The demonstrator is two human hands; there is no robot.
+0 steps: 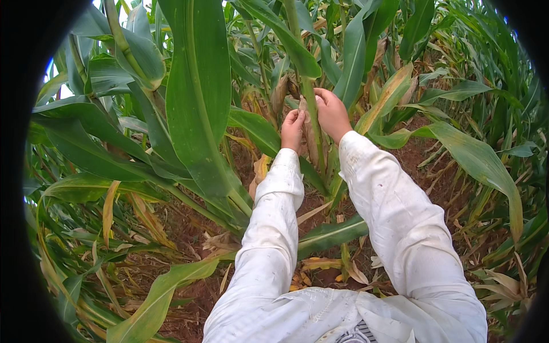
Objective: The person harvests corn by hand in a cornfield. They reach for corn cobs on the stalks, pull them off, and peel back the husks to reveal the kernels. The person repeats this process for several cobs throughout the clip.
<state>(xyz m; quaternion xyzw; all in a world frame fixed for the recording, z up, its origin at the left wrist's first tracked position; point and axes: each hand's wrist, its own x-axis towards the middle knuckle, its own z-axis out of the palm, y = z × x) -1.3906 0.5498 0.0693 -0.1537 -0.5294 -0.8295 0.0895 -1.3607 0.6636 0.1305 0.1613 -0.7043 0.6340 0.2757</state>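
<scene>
Both my hands reach forward to a dry, pale brown maize ear husk beside a green maize stalk. My left hand pinches the husk near its tip between thumb and fingers, left of the stalk. On the stalk's right side, my right hand has its fingers curled round behind the stalk at the husk's upper end. Its fingertips are partly hidden by the stalk, and what they grip there is hard to see. Another brown, dried husk stands just beyond my left hand.
Broad green maize leaves hang close on the left. A long drooping leaf arches across the right. Reddish soil with dry leaf litter shows below. An opened dry husk lies at lower right. More maize plants stand all round.
</scene>
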